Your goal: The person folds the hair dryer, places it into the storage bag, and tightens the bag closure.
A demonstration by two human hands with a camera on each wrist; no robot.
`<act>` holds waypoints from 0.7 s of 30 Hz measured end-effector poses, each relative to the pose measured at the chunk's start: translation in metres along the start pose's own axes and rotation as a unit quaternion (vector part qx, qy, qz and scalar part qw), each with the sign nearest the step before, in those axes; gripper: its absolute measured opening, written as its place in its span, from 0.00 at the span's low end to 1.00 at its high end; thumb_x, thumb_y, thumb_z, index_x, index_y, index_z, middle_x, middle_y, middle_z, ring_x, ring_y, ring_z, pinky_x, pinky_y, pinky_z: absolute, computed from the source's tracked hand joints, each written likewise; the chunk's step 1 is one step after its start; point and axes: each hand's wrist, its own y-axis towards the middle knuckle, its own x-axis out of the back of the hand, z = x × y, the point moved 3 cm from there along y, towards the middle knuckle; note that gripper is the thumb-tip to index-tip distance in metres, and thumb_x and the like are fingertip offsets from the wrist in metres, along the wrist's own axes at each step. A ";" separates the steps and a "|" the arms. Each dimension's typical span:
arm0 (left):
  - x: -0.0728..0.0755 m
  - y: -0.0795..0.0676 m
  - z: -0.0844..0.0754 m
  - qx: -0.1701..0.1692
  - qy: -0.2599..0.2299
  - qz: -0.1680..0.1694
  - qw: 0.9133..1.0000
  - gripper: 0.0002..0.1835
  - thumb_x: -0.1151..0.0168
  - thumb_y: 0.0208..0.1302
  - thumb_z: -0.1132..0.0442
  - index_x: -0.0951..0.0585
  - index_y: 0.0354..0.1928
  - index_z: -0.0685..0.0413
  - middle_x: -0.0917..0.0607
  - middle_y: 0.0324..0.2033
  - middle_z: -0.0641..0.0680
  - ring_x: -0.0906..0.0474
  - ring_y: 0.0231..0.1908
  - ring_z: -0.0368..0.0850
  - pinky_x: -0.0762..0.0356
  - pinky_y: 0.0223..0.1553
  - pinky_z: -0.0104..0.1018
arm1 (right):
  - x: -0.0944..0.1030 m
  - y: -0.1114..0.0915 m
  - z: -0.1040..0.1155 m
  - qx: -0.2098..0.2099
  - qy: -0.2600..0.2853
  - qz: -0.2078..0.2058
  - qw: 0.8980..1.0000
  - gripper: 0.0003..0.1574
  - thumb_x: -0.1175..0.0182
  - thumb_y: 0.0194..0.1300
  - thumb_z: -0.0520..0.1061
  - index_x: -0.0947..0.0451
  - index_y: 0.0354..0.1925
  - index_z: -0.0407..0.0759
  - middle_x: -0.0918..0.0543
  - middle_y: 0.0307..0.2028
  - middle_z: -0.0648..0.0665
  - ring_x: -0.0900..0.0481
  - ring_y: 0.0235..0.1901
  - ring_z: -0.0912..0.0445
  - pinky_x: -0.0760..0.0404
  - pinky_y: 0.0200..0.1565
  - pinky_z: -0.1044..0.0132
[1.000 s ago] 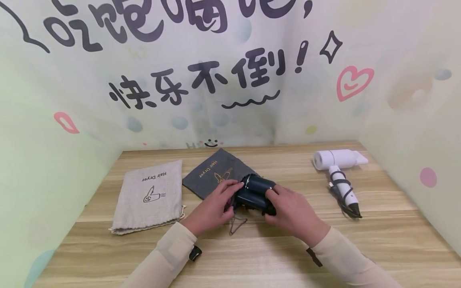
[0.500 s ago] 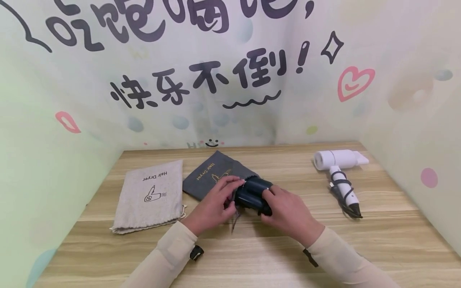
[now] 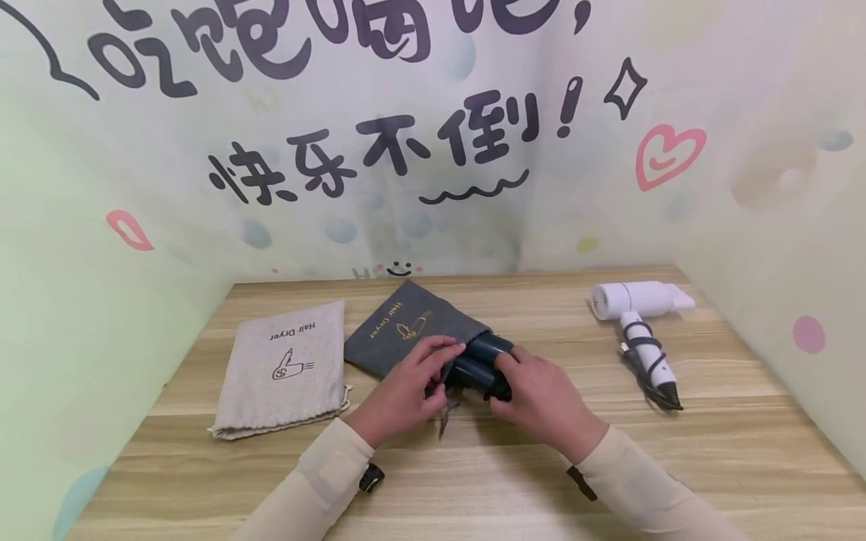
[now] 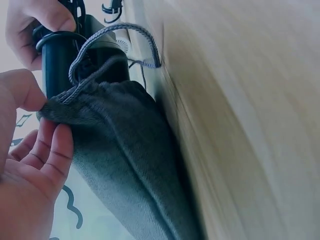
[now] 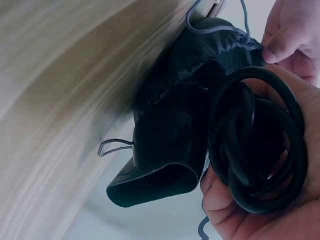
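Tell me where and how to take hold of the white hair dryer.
Grip the handle over its cord loops, coming from above and the near side, probably with the right hand once that releases the dark dryer. The white dryer lies with its slim handle pointing to the near side; holding there should also keep those loops in place.

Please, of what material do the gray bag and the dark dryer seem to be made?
Gray bag: matte fabric, perhaps velvety; it gathers into soft folds near the opening. Dark dryer: probably hard plastic, glossy; it looks smooth and catches highlights.
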 end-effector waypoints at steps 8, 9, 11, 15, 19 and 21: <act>0.000 -0.004 0.003 0.077 0.054 -0.042 0.995 0.23 0.26 0.57 0.58 0.24 0.51 0.54 0.28 0.43 0.50 0.26 0.32 0.40 0.24 0.32 0.30 | 0.001 0.000 0.001 -0.012 -0.002 0.000 1.000 0.21 0.28 0.50 0.52 0.24 0.37 0.43 0.28 0.30 0.48 0.32 0.23 0.58 0.30 0.25 0.65; 0.000 -0.005 0.003 0.092 0.062 -0.046 0.993 0.22 0.25 0.56 0.55 0.25 0.48 0.53 0.28 0.41 0.49 0.26 0.31 0.40 0.25 0.31 0.30 | 0.002 0.001 0.001 -0.014 0.000 -0.002 1.000 0.20 0.28 0.50 0.52 0.24 0.36 0.43 0.28 0.30 0.49 0.32 0.23 0.58 0.31 0.24 0.65; 0.000 -0.005 0.003 0.121 0.077 -0.050 0.988 0.22 0.25 0.56 0.51 0.25 0.42 0.52 0.27 0.36 0.47 0.28 0.29 0.38 0.26 0.30 0.30 | 0.002 0.001 0.001 -0.016 0.004 -0.006 1.000 0.20 0.28 0.50 0.52 0.24 0.36 0.44 0.29 0.29 0.49 0.33 0.23 0.58 0.31 0.24 0.65; -0.002 -0.005 0.002 0.159 0.105 -0.039 0.981 0.17 0.26 0.56 0.50 0.26 0.33 0.48 0.26 0.28 0.44 0.31 0.25 0.37 0.29 0.27 0.31 | 0.001 0.002 0.003 -0.019 0.014 -0.013 1.000 0.20 0.28 0.50 0.52 0.24 0.37 0.44 0.29 0.29 0.49 0.33 0.23 0.58 0.31 0.24 0.65; -0.003 -0.005 0.001 0.160 0.120 -0.027 0.979 0.13 0.28 0.57 0.54 0.25 0.28 0.47 0.25 0.25 0.43 0.31 0.24 0.38 0.29 0.27 0.31 | -0.001 0.004 0.004 -0.019 0.017 -0.016 1.000 0.21 0.28 0.50 0.52 0.24 0.38 0.44 0.28 0.30 0.49 0.32 0.23 0.58 0.30 0.25 0.64; -0.003 -0.005 0.001 0.162 0.120 -0.027 0.979 0.13 0.29 0.59 0.53 0.24 0.26 0.46 0.25 0.24 0.43 0.31 0.23 0.38 0.30 0.26 0.31 | -0.002 0.004 0.006 -0.018 0.017 -0.017 1.000 0.21 0.28 0.50 0.52 0.24 0.37 0.44 0.28 0.30 0.49 0.32 0.23 0.58 0.30 0.25 0.64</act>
